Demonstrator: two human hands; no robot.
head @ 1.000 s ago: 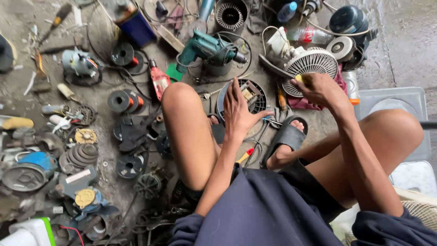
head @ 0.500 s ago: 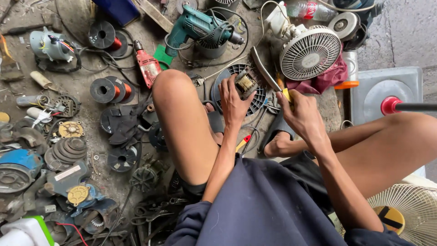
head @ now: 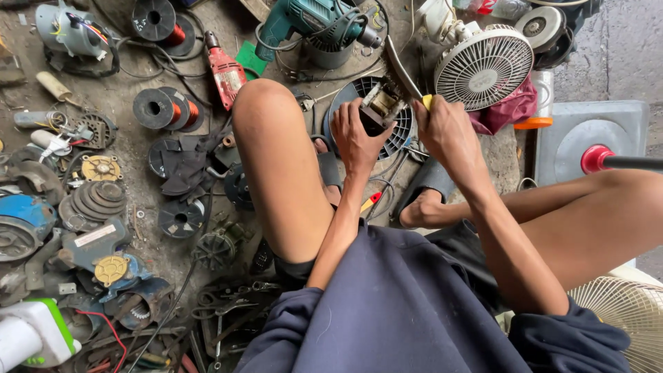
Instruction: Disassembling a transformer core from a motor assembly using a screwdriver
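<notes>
The left hand is clutching a small fan motor over a round dark fan grille on the floor, just ahead of the knees. The right hand is closing around a yellow-handled wire brush, bristles touching the motor; judging by this, scrubbing is under way. Continuing calls for a steady grip and short strokes. The concrete floor is carrying a white fan, a teal drill and wire spools.

Soft even daylight, faint shadows, sharp focus, slight wide-angle edge distortion
</notes>
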